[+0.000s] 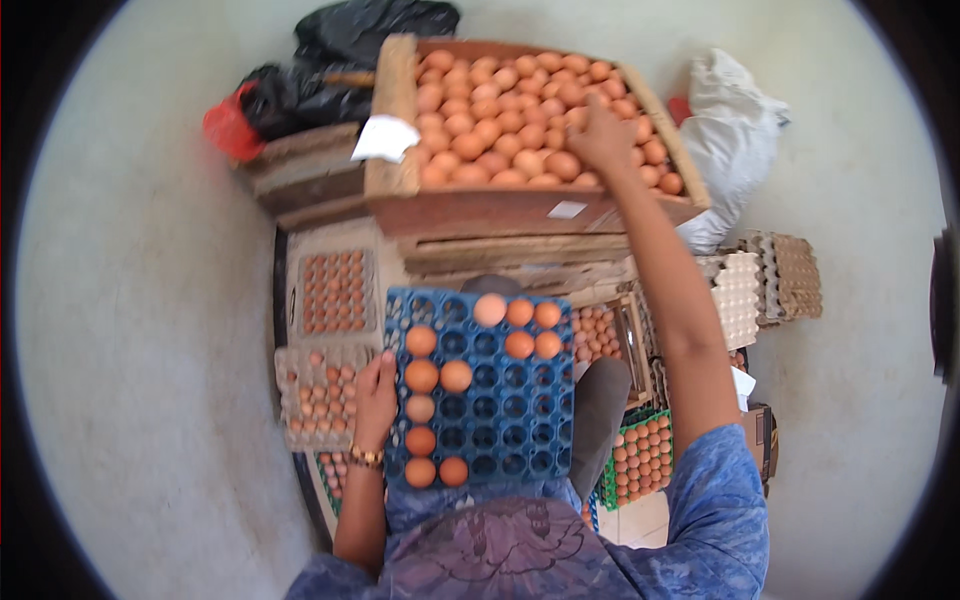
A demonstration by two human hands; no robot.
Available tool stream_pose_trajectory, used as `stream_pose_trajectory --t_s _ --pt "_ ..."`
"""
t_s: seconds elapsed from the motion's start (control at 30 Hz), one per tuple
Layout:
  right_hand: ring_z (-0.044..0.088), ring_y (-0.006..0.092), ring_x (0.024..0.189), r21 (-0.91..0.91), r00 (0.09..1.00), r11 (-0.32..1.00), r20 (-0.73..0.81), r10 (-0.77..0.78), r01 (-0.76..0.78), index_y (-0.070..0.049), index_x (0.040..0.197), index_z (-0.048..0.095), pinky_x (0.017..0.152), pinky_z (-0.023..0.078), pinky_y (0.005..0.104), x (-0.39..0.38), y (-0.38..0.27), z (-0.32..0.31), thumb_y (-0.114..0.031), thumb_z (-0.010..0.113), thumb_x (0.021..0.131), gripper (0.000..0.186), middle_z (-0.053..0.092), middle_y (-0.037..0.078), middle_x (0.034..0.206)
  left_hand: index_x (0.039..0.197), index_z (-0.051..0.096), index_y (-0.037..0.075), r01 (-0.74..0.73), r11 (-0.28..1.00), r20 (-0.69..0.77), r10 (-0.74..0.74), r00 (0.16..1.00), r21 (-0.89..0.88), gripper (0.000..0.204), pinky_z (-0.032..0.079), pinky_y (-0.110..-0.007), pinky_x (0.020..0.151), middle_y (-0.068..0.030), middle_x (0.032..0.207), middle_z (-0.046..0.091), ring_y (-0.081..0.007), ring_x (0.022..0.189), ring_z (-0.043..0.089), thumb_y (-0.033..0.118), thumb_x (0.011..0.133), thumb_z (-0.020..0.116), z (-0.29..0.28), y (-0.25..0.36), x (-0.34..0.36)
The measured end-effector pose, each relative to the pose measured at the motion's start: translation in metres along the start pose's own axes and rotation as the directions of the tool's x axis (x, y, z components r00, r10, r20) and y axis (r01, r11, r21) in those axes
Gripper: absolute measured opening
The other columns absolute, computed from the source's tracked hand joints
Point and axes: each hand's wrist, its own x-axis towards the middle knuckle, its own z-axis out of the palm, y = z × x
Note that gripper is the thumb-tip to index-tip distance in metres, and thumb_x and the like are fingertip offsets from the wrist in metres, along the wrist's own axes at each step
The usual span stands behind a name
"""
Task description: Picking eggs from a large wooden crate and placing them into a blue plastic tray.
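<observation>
Reaching right hand point(600, 135) into wooden crate of brown eggs point(520, 110), grasp unclear; left hand point(376, 395) grips blue plastic egg tray point(500, 420) edge. Keep tray level; lift eggs gently.

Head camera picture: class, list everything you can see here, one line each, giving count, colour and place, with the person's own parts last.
Wooden crate: one, brown, top centre, heaped with brown eggs, too many to count.
Blue egg tray: one, on the lap, holding eleven brown eggs.
Filled egg trays: several, grey and green, stacked below on both sides.
Empty cardboard trays: a stack, pale and brown, right.
Black bags: top left, beside something red.
White sack: one, right of the crate.
White paper scrap: one, on the crate's rim.
Left hand: grips the blue tray's left edge; gold bracelet at the wrist.
Right hand: reaching into the crate, on the eggs.
</observation>
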Motion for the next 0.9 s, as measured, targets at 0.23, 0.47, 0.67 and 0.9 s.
stream_pose_trajectory --t_s 0.23,0.47,0.67,0.9 --pt "0.069 0.0298 0.093 0.025 0.997 0.997 -0.003 -0.075 0.075 -0.012 0.11 0.064 0.092 0.044 0.0497 -0.015 -0.005 -0.009 -0.032 0.064 0.087 0.03 0.073 0.013 0.091 0.079 0.047 -0.001 -0.012 1.0 0.008 0.012 1.0 -0.023 0.044 0.03 -0.029 0.056 0.002 0.066 0.035 -0.0073 0.065 0.031 0.032 0.107 0.045 -0.002 -0.005 0.006" --pt "0.068 0.0232 0.088 0.854 0.918 0.481 0.01 -0.396 0.198 -0.003 0.1 0.068 0.086 0.052 0.0356 -0.156 -0.118 -0.047 -0.006 0.068 0.082 0.018 0.07 0.01 0.086 0.08 0.047 -0.002 -0.01 0.998 0.046 0.013 0.999 -0.06 0.043 0.031 -0.029 0.056 0.0016 0.066 0.037 -0.0077 0.065 0.032 0.032 0.108 0.045 -0.001 0.009 0.006" --pt "0.057 0.0342 0.117 0.761 0.586 0.522 0.236 -0.775 0.384 -0.012 0.113 0.067 0.101 0.045 0.0448 -0.235 -0.154 -0.009 -0.004 0.069 0.074 0.039 0.058 0.011 0.129 0.079 0.047 -0.002 -0.045 0.997 -0.003 0.045 0.999 0.061 0.044 0.032 -0.03 0.058 0.001 0.067 0.038 -0.0099 0.066 0.034 0.032 0.108 0.044 0.003 0.008 0.003" --pt "0.058 0.034 0.113 0.826 0.596 0.466 0.208 -0.775 0.317 -0.008 0.104 0.069 0.094 0.048 0.0402 -0.234 -0.151 -0.013 -0.004 0.067 0.081 0.024 0.056 0.012 0.128 0.075 0.041 0.002 -0.016 1.0 0.017 0.016 1.0 0.026 0.044 0.027 -0.029 0.056 0.0028 0.067 0.035 -0.0081 0.064 0.03 0.031 0.108 0.043 0.002 0.001 0.004"
